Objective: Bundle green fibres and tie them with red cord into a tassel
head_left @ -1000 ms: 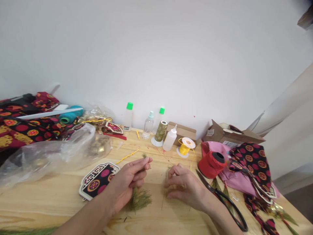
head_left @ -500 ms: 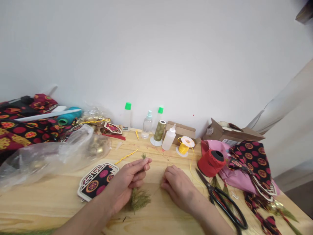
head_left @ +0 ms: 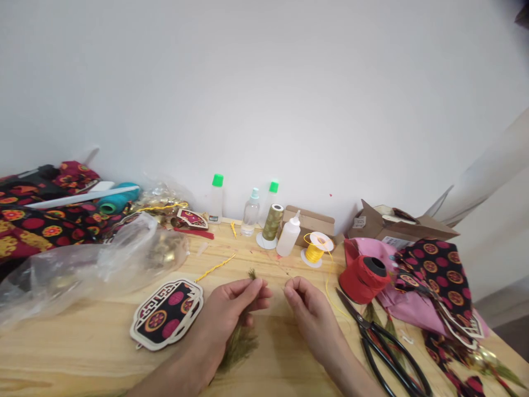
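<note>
My left hand (head_left: 229, 311) is closed around a bundle of olive-green threads, a tassel (head_left: 242, 346). Its short tied end pokes up above my thumb, and the loose strands fan out below the palm. To the right, my right hand (head_left: 309, 314) is pinched at thumb and forefinger; whatever fine thing it may hold is too small to make out. A gap of bare wood lies between both hands. Left of my left hand lies a flat pendant (head_left: 168, 317) with a pale cut-out frame and patterned fabric, its twisted yellow cord (head_left: 215, 267) stretching away.
Black-handled scissors (head_left: 382, 342) and a red thread cone (head_left: 364, 280) lie to the right. Behind stand a yellow cord spool (head_left: 314, 252), a squeeze bottle (head_left: 288, 237), an olive thread spool (head_left: 273, 223) and a spray bottle (head_left: 250, 214). A plastic bag (head_left: 95, 264) sits left.
Both hands have risen slightly and shifted right, the tassel moving along with my left hand. My right fingertips have turned upward and now show a pinch. The camera view has shifted a little.
</note>
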The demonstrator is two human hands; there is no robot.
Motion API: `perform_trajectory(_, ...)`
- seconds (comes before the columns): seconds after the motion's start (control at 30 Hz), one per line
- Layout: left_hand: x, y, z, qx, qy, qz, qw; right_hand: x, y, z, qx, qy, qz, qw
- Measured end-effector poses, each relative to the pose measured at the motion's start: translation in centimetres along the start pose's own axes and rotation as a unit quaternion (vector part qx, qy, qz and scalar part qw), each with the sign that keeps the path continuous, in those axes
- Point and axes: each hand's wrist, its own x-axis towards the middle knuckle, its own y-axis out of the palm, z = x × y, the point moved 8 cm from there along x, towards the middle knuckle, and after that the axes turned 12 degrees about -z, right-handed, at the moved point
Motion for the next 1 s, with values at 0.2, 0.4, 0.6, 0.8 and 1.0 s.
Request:
perform_trajectory(0.2, -0.8, 1.0, 0.3, 0.013, 0.017, 0.029, 0.999, -0.9, 0.7, 1.1, 0.02, -0.014, -0.03, 0.999)
perform_trajectory(0.4, -1.1, 1.8, 0.3, 0.002, 0.021, 0.068, 0.997, -0.9, 0.7, 0.6, -0.009, -0.007, -0.037, 0.999)
perform_trajectory(0.6, -1.3, 2.1, 0.2, -0.005, 0.039, 0.08, 0.996, -1.1, 0.9, 0.6, -0.031, -0.018, -0.028, 0.999)
perform_trajectory(0.8, -1.3, 2.0, 0.4, -0.018, 0.043, 0.084, 0.995, -1.2, 1.0, 0.7, -0.046, -0.021, -0.018, 0.999)
perform_trajectory(1.0, -1.3, 2.0, 0.4, -0.057, 0.022, 0.087, 0.994, -1.6, 1.5, 1.1, -0.035, -0.059, 0.0, 0.998)
